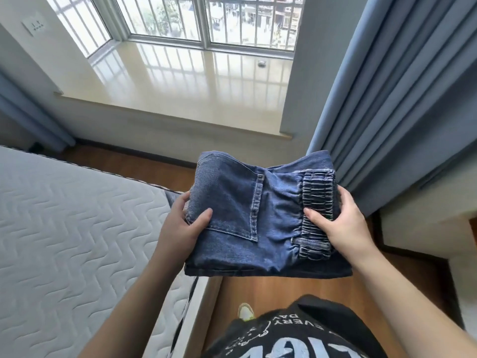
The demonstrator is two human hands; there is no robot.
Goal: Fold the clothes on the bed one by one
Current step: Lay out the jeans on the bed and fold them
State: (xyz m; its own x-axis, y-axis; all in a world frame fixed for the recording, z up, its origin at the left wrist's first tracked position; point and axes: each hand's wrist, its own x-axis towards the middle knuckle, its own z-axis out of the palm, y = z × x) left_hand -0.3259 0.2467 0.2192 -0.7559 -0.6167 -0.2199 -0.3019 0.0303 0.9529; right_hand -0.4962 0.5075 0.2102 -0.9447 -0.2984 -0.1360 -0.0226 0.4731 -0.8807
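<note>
- Folded jeans (258,218) sit off the bed (64,228), between both hands' fingers, thumbs on top.
- Left hand (180,226) and right hand (346,223) pinch opposite edges.
- This pair looks finished (other clothes unseen); setting down remains.

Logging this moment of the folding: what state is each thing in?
Blue denim jeans: folded into a compact stack, held in the air beside the bed.
Left hand: grips the jeans' left edge.
Right hand: grips the elastic waistband end.
Blue curtain: drawn aside.
</note>
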